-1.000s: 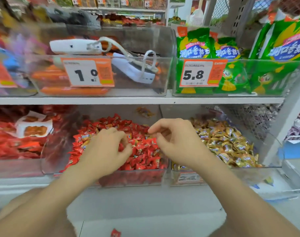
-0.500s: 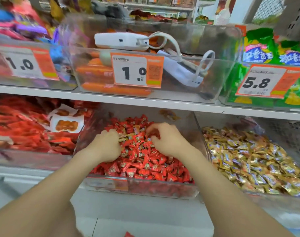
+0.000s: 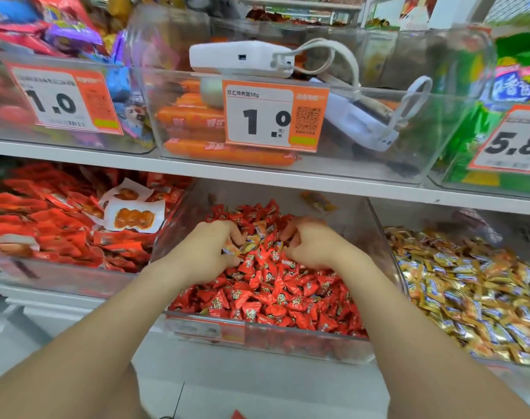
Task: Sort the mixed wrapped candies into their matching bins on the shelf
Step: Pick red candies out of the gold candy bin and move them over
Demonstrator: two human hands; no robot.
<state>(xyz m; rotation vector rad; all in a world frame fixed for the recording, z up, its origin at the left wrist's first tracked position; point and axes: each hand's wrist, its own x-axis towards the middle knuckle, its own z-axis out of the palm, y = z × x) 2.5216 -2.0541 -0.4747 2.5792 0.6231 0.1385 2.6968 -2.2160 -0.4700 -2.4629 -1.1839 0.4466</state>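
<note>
In the near clear bin [image 3: 257, 331], red candies [image 3: 276, 297] are lying heaped. Mid-bin, the left hand [image 3: 209, 252] is curling its fingers and pinching a gold-wrapped candy [image 3: 232, 251] just above the pile. The right hand [image 3: 312, 246] is digging curled fingers into the red candies; grip contents: cannot tell. To the right, gold candies [image 3: 469, 285] are filling the neighbouring bin. Farther up, a 1.0 price tag [image 3: 273, 116] is hanging.
</note>
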